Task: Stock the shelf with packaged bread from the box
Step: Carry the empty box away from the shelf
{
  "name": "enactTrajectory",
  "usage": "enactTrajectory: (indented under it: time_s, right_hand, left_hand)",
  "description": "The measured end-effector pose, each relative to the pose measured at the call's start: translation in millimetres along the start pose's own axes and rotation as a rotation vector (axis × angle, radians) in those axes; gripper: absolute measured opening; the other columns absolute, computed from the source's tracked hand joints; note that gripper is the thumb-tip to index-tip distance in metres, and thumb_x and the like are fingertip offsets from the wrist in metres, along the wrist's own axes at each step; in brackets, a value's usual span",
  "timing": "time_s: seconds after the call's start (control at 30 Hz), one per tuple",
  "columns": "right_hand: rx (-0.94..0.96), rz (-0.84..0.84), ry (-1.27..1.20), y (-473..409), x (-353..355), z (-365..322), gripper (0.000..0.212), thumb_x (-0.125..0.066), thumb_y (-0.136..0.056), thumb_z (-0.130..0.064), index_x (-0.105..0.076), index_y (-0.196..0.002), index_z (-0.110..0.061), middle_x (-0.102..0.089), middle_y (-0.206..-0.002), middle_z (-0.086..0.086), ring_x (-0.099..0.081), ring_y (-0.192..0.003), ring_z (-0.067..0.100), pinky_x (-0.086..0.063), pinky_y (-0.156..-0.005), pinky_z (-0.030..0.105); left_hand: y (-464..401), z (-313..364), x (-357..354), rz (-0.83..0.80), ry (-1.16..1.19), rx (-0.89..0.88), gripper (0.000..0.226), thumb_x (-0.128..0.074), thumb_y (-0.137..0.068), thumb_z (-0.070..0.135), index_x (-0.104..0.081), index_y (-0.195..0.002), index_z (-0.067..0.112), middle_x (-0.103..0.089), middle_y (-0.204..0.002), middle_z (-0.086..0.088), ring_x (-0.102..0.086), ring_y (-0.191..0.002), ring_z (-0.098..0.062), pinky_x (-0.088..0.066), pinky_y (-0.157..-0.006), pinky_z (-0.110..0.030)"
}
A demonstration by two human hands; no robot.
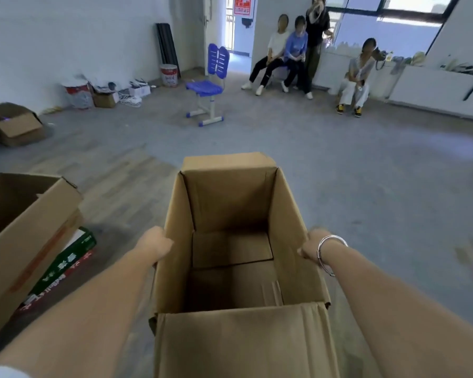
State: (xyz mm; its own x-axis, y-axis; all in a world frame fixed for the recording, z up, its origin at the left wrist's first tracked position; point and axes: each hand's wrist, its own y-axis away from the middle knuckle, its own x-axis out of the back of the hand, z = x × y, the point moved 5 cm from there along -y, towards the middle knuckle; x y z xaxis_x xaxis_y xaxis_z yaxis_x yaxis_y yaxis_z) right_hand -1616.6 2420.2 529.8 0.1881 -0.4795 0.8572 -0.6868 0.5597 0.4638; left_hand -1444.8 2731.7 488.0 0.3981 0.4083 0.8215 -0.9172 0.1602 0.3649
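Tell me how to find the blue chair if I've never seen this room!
Look to the far white wall with the open doorway. Just in front of it, on the grey floor, stands the blue chair, left of the people sitting by the window. It is the only bright blue seat, with a slotted back and white legs ending in blue feet, unlike the red and white bucket to its left.

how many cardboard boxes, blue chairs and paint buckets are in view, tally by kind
cardboard boxes: 4 (held box, left box, far-left box, small box by wall)
blue chairs: 1
paint buckets: 2
total: 7
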Motion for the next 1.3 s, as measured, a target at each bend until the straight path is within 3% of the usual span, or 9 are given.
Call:
enactTrajectory:
  time_s: [0.17, 0.27, 0.33, 0.47, 0.57, 0.73, 0.97, 1.1, 1.3]
  right_hand:
    - [0.091, -0.024, 0.032, -85.6, 44.3, -84.8, 0.023, -0.055, -0.083, -0.014, -0.060, -0.105, -0.011, -0.054, -0.092, 0.007, -0.052, -0.083, 0.026, -0.040, -0.068, 0.025]
    - [0.120, -0.020, 0.045, -146.2, 62.8, -130.4, 0.010, -0.054, -0.083, -0.013, -0.053, -0.092, -0.012, -0.053, -0.080, 0.005, -0.052, -0.080, 0.026, -0.035, -0.052, 0.022]
    - [0.145, -0.027, 0.050, -191.5, 73.8, -162.4, 0.008, -0.054, -0.084, -0.013, -0.053, -0.092, -0.010, -0.049, -0.071, 0.002, -0.050, -0.080, 0.026, -0.037, -0.055, 0.023]
    - [0.212, -0.052, 0.067, -287.2, 99.6, -229.9, 0.028, -0.054, -0.087, -0.013, -0.058, -0.113, -0.005, -0.052, -0.092, 0.008, -0.049, -0.084, 0.024, -0.038, -0.071, 0.025]
    - [0.259, -0.080, 0.090, -350.5, 119.9, -283.1, 0.023, -0.052, -0.087, -0.011, -0.059, -0.109, -0.006, -0.059, -0.101, 0.015, -0.055, -0.089, 0.026, -0.039, -0.071, 0.025]
    - [0.327, -0.076, 0.159, -437.0, 150.8, -382.7, 0.032, -0.052, -0.087, -0.015, -0.058, -0.116, -0.005, -0.060, -0.119, 0.013, -0.058, -0.109, 0.028, -0.039, -0.076, 0.023]
    - [0.438, -0.102, 0.241, -543.5, 156.5, -544.5, 0.030, -0.052, -0.087, -0.016, -0.059, -0.114, -0.005, -0.062, -0.117, 0.015, -0.056, -0.090, 0.028, -0.039, -0.073, 0.023]
    - [0.476, -0.126, 0.238, -596.5, 159.9, -635.2, 0.031, -0.052, -0.087, -0.015, -0.059, -0.115, -0.005, -0.061, -0.118, 0.015, -0.060, -0.106, 0.029, -0.038, -0.073, 0.022]
    - [0.511, -0.147, 0.240, -676.9, 175.7, -755.2, 0.034, -0.054, -0.086, -0.018, -0.058, -0.116, -0.004, -0.061, -0.116, 0.015, -0.060, -0.104, 0.030, -0.042, -0.075, 0.024]
  left_hand:
    - [-91.1, 12.3, 52.6, 0.021, 0.003, 0.052, 0.033, -0.049, -0.094, 0.020, -0.050, -0.119, -0.002, -0.053, -0.104, -0.015, -0.054, -0.094, -0.029, -0.044, -0.069, -0.033]
    - [-153.4, 19.6, 76.9, 0.056, 0.024, 0.093, 0.033, -0.050, -0.093, 0.021, -0.050, -0.118, -0.002, -0.054, -0.104, -0.016, -0.057, -0.095, -0.031, -0.048, -0.067, -0.034]
    - [-200.4, 25.1, 90.3, 0.078, 0.036, 0.117, 0.034, -0.050, -0.093, 0.020, -0.049, -0.120, -0.002, -0.055, -0.108, -0.018, -0.056, -0.098, -0.032, -0.047, -0.069, -0.034]
    - [-287.8, 35.8, 120.8, 0.126, 0.068, 0.173, 0.033, -0.051, -0.092, 0.017, -0.051, -0.119, -0.002, -0.057, -0.114, -0.019, -0.055, -0.105, -0.032, -0.045, -0.080, -0.033]
    - [-342.6, 39.2, 145.8, 0.152, 0.120, 0.222, 0.032, -0.051, -0.092, 0.017, -0.051, -0.119, -0.001, -0.056, -0.115, -0.019, -0.055, -0.105, -0.031, -0.046, -0.083, -0.034]
    - [-415.7, 34.2, 191.3, 0.196, 0.206, 0.313, 0.027, -0.051, -0.092, 0.016, -0.051, -0.114, 0.001, -0.057, -0.110, -0.017, -0.058, -0.096, -0.030, -0.050, -0.072, -0.035]
    - [-541.7, -8.4, 261.2, 0.247, 0.246, 0.428, 0.027, -0.050, -0.091, 0.013, -0.051, -0.116, 0.002, -0.055, -0.104, -0.014, -0.059, -0.098, -0.030, -0.049, -0.068, -0.033]
    - [-609.2, -32.7, 309.1, 0.278, 0.276, 0.468, 0.029, -0.051, -0.090, 0.013, -0.052, -0.116, 0.002, -0.057, -0.111, -0.017, -0.059, -0.100, -0.031, -0.055, -0.076, -0.038]
    - [-711.8, -49.1, 383.7, 0.303, 0.248, 0.524, 0.025, -0.051, -0.091, 0.014, -0.053, -0.112, 0.002, -0.055, -0.099, -0.013, -0.058, -0.093, -0.027, -0.046, -0.063, -0.031]
